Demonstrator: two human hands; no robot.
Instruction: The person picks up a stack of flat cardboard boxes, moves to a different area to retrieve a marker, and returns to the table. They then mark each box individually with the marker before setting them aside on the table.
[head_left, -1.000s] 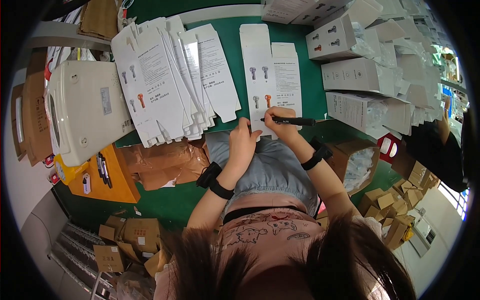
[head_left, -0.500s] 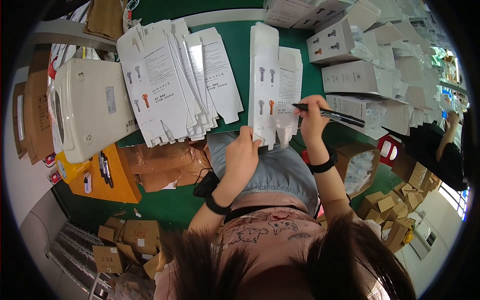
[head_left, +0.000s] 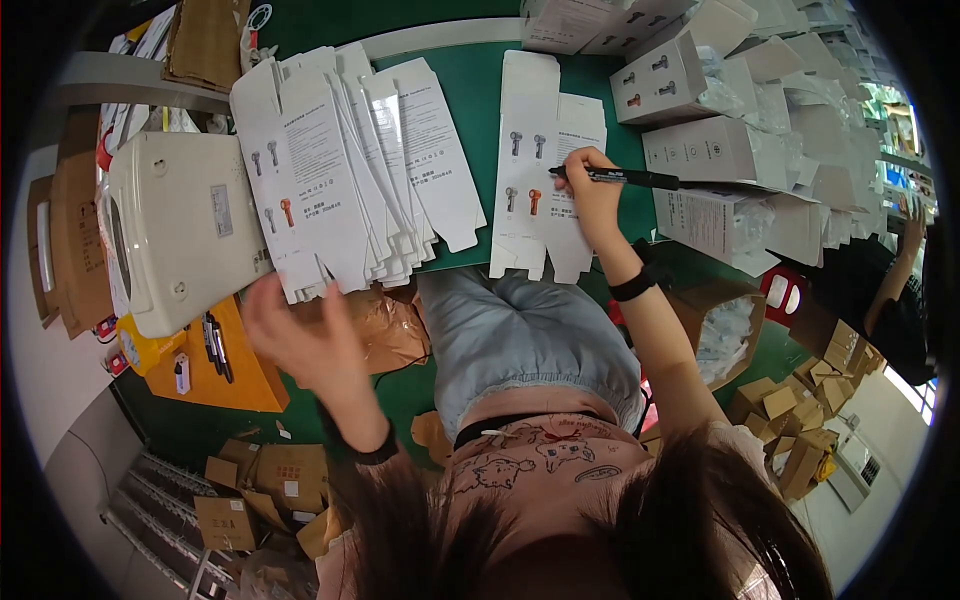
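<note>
A black marker pen (head_left: 632,177) lies across my right hand (head_left: 594,195), which is closed round it. Its tip points left, over a flattened white box (head_left: 530,95) printed with small grey and orange device pictures. That box lies by the table's near edge. My left hand (head_left: 318,340), slightly blurred, is spread open at the lower edge of a fanned stack of flattened white boxes (head_left: 310,180). Whether its fingers touch the stack I cannot tell.
Folded-up white boxes (head_left: 695,150) with clear plastic inside crowd the right side of the green table (head_left: 480,90). A cream machine (head_left: 185,230) stands left of the stack. More pens (head_left: 217,348) lie on an orange surface. Another person's arm (head_left: 895,275) shows far right.
My left hand has let go of the single flattened box and moved left to the stack. My right hand has shifted left and up over the box with the marker pen.
</note>
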